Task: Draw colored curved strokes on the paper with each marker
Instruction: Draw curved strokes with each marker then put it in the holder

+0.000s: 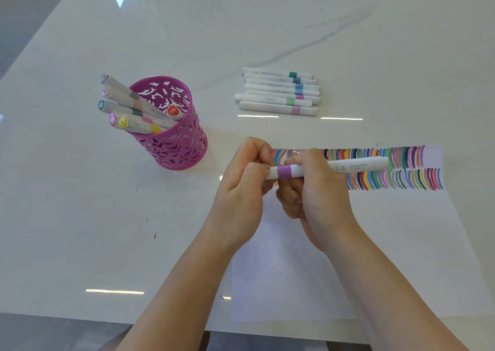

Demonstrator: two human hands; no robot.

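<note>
A glossy white desk (267, 29) with faint grey veining fills the view, its rounded corners showing at the far and near left. At the left stands a magenta cut-out metal pen holder (174, 147). It holds a bundle of white markers (126, 104) that lean to the left, with end caps in grey, pink, dark green, yellow and orange-red. Well apart from it, farther back and to the right, a group of capped white markers (278, 91) lies side by side on the desk with green, blue, purple and pink bands. A white sheet of paper (294, 270) lies near the front edge at the right. Two rows of short, curved, many-coloured strokes (401, 174) run along its far edge. Both hands are raised over the left part of those rows and share one white marker with a purple band (348, 166), held roughly level. The left hand (246, 179) is clenched, its fingers curled round the marker's left end. The right hand (316, 192) wraps the barrel just to the right of the purple band. The long remaining part of the marker sticks out to the right above the strokes.
</note>
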